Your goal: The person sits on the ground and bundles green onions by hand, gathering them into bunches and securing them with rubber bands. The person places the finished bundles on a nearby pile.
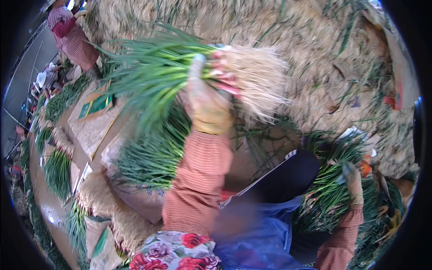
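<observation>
My left hand [208,108], in a dirty yellowish glove, is closed round a thick bunch of scallions [180,60]. The bunch lies sideways in the air, long green leaves to the left, reddish bulbs and pale roots to the right. Farther right, my right hand [353,180], also gloved, rests at a heap of loose scallions [321,198]. Its fingers look bent and pressed together among the leaves; what they hold is hidden. Below my left hand, more bunched scallions [150,157] lie beside my left forearm.
A huge bank of pale scallion roots [310,54] fills the far side. Root-ended bunches [110,207] and sacks [96,117] cover the left floor. Another person [74,38] stands at the far left; more people [49,78] are behind. My dark-trousered knee [297,168] stands between my arms.
</observation>
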The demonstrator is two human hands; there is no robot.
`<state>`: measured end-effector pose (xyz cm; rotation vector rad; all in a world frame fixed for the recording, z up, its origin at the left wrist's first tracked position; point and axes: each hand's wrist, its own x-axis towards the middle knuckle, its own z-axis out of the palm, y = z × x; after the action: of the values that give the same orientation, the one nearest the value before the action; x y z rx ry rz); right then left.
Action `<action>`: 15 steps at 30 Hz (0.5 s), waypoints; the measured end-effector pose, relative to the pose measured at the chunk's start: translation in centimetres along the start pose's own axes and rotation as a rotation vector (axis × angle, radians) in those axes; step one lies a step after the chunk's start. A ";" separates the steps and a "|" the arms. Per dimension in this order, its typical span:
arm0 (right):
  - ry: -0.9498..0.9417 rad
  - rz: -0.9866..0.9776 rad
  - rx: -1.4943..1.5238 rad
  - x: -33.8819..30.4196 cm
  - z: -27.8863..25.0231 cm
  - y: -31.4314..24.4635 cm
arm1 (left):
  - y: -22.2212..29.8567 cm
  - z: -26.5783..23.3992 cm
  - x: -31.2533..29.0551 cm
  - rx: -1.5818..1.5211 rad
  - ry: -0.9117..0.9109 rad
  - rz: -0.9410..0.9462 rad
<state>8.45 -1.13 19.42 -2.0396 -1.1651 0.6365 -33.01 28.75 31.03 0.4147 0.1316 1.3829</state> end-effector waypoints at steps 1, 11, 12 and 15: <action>-0.033 0.011 -0.522 -1.8 -0.4 2.0 | 2.1 -2.9 1.0 -0.151 -0.192 -0.125; 0.136 0.086 -0.067 1.8 2.2 0.1 | 9.9 -25.7 -6.1 0.371 0.477 0.277; 0.206 -0.001 0.068 3.4 6.0 -4.6 | 10.0 -29.6 -7.6 0.314 0.552 0.234; -0.046 -0.009 0.249 7.4 16.3 -15.3 | 8.0 -38.7 -12.6 0.081 0.630 0.099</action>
<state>-7.61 16.10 20.13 -1.8178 -1.0628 0.7865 -55.58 25.58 -3.60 0.0381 0.6916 1.5719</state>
